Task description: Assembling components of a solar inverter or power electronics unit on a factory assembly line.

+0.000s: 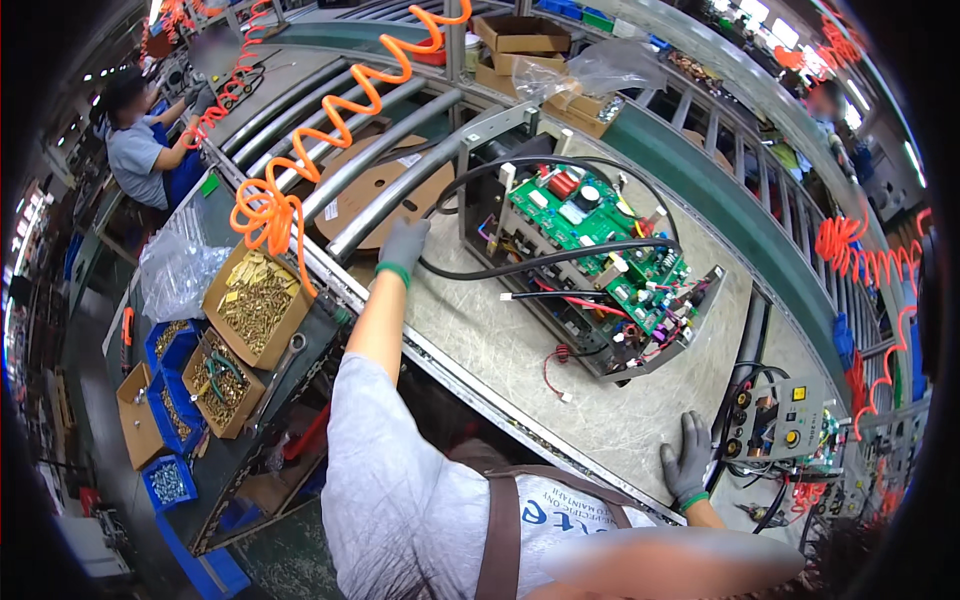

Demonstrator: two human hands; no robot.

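In a grey glove with a green cuff, my left hand [403, 248] is at the left end of the metal work board [480, 335], beside a black cable [545, 262]. Its fingers look foreshortened, so their grip is unclear. My right hand [686, 462], gloved alike, lies at the board's near right edge with its fingers stretched out and nothing in them. Between and beyond the hands sits an electronic unit in an open metal frame, topped by green circuit boards [590, 225]. The black cable loops over it. A small red-and-black wire with a connector [552, 382] trails onto the board.
Left of me, a cardboard box of brass fasteners [258, 310], blue bins [170, 480], green-handled pliers [215, 372] and a wrench [290, 348] crowd a side bench. Orange coiled hoses [345, 120] hang over metal rollers [385, 195]. A front panel with knobs [775, 420] stands right.
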